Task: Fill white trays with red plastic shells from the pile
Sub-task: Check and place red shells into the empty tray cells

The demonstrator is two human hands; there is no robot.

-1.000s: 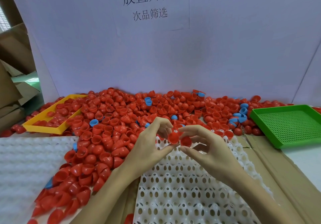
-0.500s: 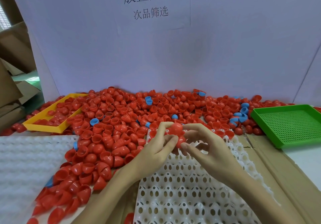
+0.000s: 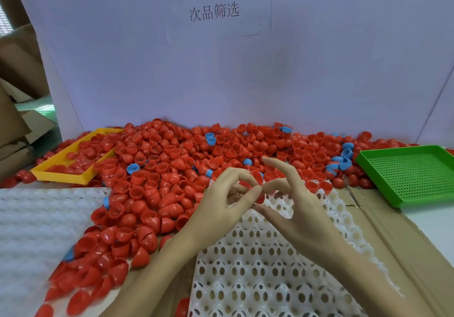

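At the tray's twelve-o'clock edge, the left hand (image 3: 221, 201) and right hand (image 3: 290, 201) pinch a red shell (image 3: 256, 177) between fingertips, lower than half a second ago, so seating in the white tray (image 3: 258, 279) looks imminent. The pile (image 3: 159, 169) lies toward ten o'clock.

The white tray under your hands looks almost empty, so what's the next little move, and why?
Probably lower the red shell pinched in the left hand into an open pocket at the far end of the white tray. Both hands meet right above that end, the right hand seems to be helping, a few shells already sit along the far edge, and most pockets show empty.
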